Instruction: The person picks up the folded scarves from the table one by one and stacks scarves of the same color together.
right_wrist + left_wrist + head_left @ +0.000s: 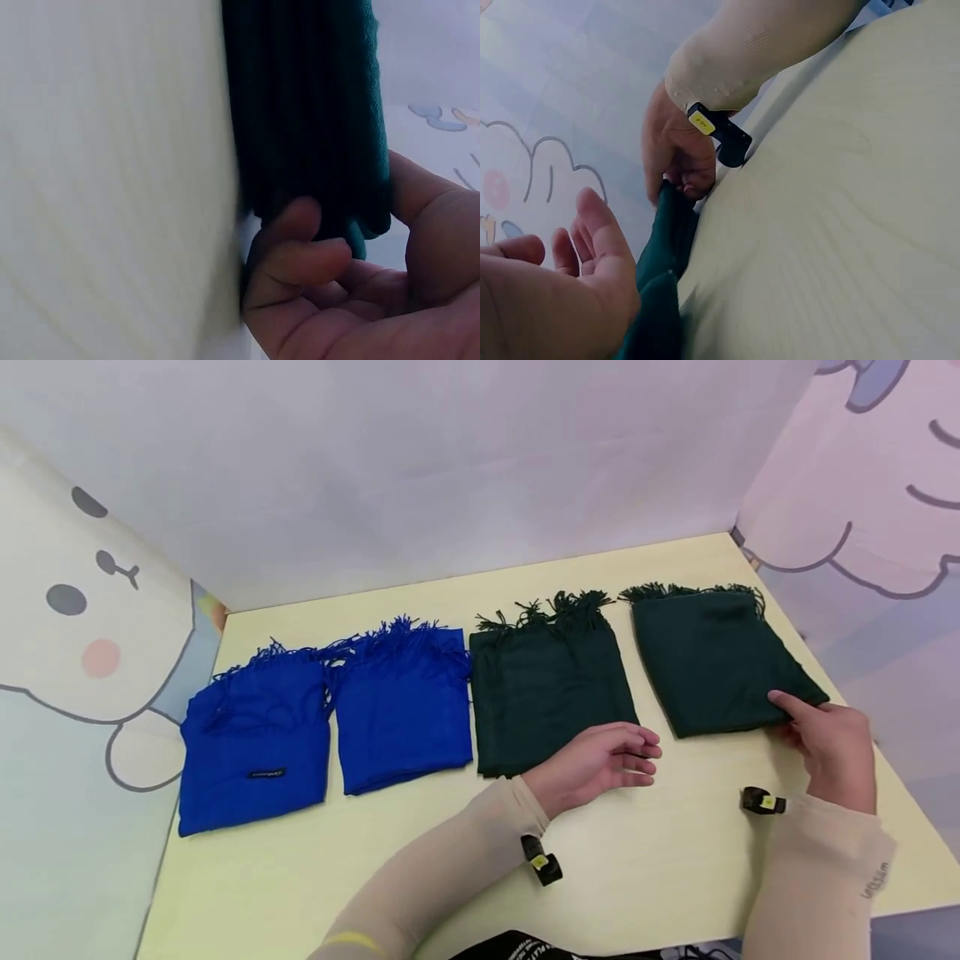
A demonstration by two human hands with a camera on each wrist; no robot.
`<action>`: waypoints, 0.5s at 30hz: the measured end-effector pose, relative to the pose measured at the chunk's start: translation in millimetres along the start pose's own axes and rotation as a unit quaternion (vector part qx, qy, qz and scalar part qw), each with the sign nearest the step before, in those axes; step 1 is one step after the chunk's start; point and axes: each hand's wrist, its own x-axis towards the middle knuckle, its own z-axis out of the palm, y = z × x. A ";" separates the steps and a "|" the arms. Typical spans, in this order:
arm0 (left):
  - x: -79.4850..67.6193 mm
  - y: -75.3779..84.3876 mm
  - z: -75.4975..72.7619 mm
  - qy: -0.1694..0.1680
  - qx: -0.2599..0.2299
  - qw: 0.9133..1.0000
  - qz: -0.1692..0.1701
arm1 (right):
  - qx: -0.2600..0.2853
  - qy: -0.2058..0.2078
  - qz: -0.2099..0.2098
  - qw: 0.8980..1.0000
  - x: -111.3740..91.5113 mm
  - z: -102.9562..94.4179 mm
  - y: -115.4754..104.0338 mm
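Note:
A folded dark green fringed scarf (705, 660) lies at the right of the table, fringe toward the back. My right hand (832, 743) pinches its near right corner, thumb on top and fingers curled beneath; the right wrist view shows the layered green edge (307, 112) between them. My left hand (592, 768) is held over the near edge of a second folded dark green scarf (551, 693), its fingers loosely bent and holding nothing. Whether it touches that scarf I cannot tell.
Two folded blue fringed scarves lie to the left: one (405, 710) beside the green ones, another (255, 752) with a small black label (267, 773) at the far left. All rest on a pale wooden table (300, 877) against a whitish wall (450, 485).

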 end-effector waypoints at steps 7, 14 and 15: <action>23.9 -11.5 17.7 0.045 -0.056 0.997 -0.026 | 0.080 -0.060 -0.013 0.995 -3.0 3.1 -2.6; 41.2 -22.2 30.8 0.068 -0.077 0.992 -0.071 | 0.176 -0.044 -0.020 0.983 -9.9 11.7 -11.2; 43.6 -23.7 31.9 0.071 -0.086 0.991 -0.075 | 0.194 -0.041 -0.022 0.980 -11.5 13.9 -12.3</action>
